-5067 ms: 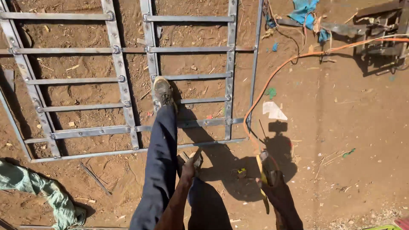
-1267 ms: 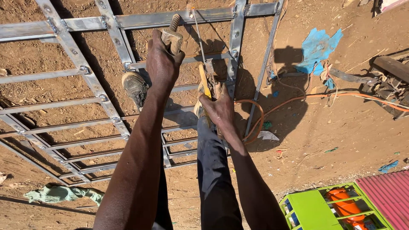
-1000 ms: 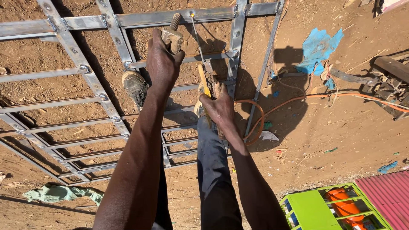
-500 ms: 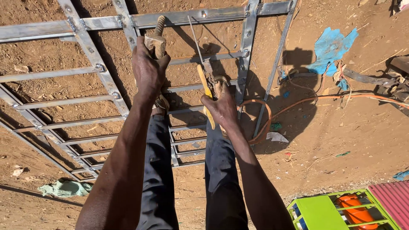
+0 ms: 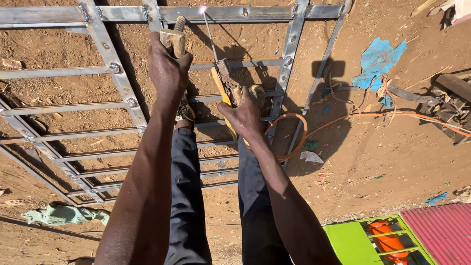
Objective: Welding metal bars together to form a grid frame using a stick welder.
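Note:
A grey metal frame (image 5: 122,88) of welded bars lies flat on the reddish dirt. My left hand (image 5: 168,68) is closed around the handle of a hammer (image 5: 175,35), held upright over the frame's top bar. My right hand (image 5: 244,114) grips a yellow welding electrode holder (image 5: 222,87). Its thin rod (image 5: 209,34) slants up to the top bar, where a small bright spark (image 5: 201,9) shows at the tip. My legs in dark trousers stand on the frame below my arms.
An orange cable (image 5: 392,116) runs from the holder across the dirt to the right. A blue scrap (image 5: 378,59) and metal junk lie at right. A green cloth (image 5: 64,214) lies at lower left. A green and red box (image 5: 397,238) sits at bottom right.
Both hands have reached further forward toward the frame's top bar. The rod tip now touches the bar and a spark shows. My feet have stepped up along the frame.

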